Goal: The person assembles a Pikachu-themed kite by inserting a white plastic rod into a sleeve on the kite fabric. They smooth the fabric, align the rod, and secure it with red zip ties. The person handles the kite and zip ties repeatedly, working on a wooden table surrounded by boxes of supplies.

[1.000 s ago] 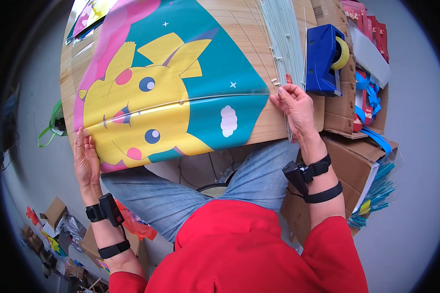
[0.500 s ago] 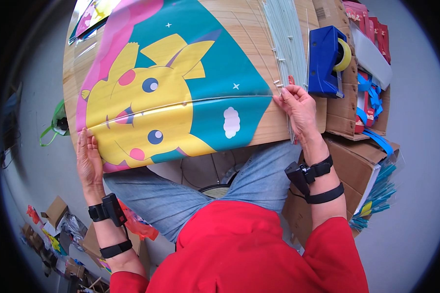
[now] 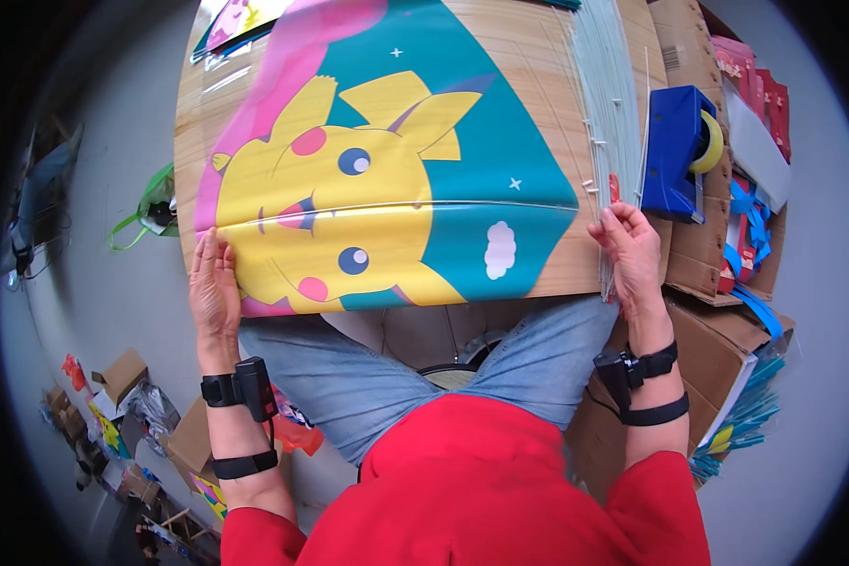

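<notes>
A printed plastic sheet [image 3: 486, 141], teal and pink with a yellow cartoon animal, lies across the wooden board [image 3: 561, 259] over my lap. Along its middle runs a straight ridge [image 3: 500, 204] like a thin rod, ending near the pointed right corner. My left hand [image 3: 215, 292] is at the sheet's left edge, its fingertips closed on the edge by the ridge's end. Just off the right corner is my right hand [image 3: 629, 259], thumb and fingertips pinched together. Whether anything thin is between them is too small to tell. Beside that hand lies a bundle of thin pale rods [image 3: 606, 104].
A blue tape dispenser [image 3: 672, 156] with yellowish tape stands at the board's right edge. Beyond it are cardboard boxes [image 3: 693, 226] with red packets and blue ribbon. A green bag [image 3: 160, 203] is at left. More boxes [image 3: 123, 373] stand on the floor at lower left.
The whole view has shifted, so the scene sits further right. My right hand has come away from the sheet's pointed corner, leaving a small gap. My left hand stays at the left edge.
</notes>
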A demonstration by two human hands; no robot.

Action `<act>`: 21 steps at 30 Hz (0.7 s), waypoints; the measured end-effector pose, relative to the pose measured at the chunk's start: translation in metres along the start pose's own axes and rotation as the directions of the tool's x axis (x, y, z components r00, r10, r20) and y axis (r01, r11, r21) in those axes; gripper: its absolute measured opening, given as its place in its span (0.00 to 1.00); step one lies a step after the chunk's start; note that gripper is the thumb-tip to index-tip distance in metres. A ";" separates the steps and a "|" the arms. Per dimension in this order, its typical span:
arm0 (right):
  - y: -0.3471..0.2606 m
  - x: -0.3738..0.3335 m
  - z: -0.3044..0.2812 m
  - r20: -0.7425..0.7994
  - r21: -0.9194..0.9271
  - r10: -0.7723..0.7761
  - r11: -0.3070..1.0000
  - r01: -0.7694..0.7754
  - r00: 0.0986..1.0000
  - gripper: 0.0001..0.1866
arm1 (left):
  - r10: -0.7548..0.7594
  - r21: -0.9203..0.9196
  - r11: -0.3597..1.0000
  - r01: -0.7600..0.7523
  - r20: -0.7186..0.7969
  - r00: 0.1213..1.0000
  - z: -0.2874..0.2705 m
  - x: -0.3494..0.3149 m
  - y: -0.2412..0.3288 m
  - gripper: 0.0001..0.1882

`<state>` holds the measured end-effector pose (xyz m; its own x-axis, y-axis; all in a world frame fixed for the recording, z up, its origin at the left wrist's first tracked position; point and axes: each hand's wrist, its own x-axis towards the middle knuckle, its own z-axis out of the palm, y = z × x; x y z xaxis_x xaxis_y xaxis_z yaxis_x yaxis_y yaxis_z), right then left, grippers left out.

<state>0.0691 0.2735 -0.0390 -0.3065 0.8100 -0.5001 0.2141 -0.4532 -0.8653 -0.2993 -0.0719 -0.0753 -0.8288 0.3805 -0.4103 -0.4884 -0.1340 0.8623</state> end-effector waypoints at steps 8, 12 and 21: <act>0.006 -0.006 -0.005 -0.005 -0.066 -0.031 0.997 0.031 0.999 0.07 | 0.078 0.107 0.992 -0.072 -0.057 0.995 0.023 -0.016 0.023 0.10; 0.004 -0.006 -0.004 -0.011 -0.081 -0.020 0.997 0.019 1.000 0.07 | 0.072 0.101 0.993 -0.064 -0.083 0.994 0.024 -0.015 0.021 0.10; -0.014 -0.017 -0.012 0.017 0.098 0.004 0.995 -0.005 1.000 0.07 | -0.028 -0.273 0.961 0.044 0.061 0.998 0.044 -0.025 0.041 0.12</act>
<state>0.0822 0.2704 -0.0182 -0.3216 0.8018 -0.5036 0.1240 -0.4916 -0.8619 -0.2867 -0.0467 -0.0165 -0.7966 0.4391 -0.4154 -0.5801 -0.3621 0.7297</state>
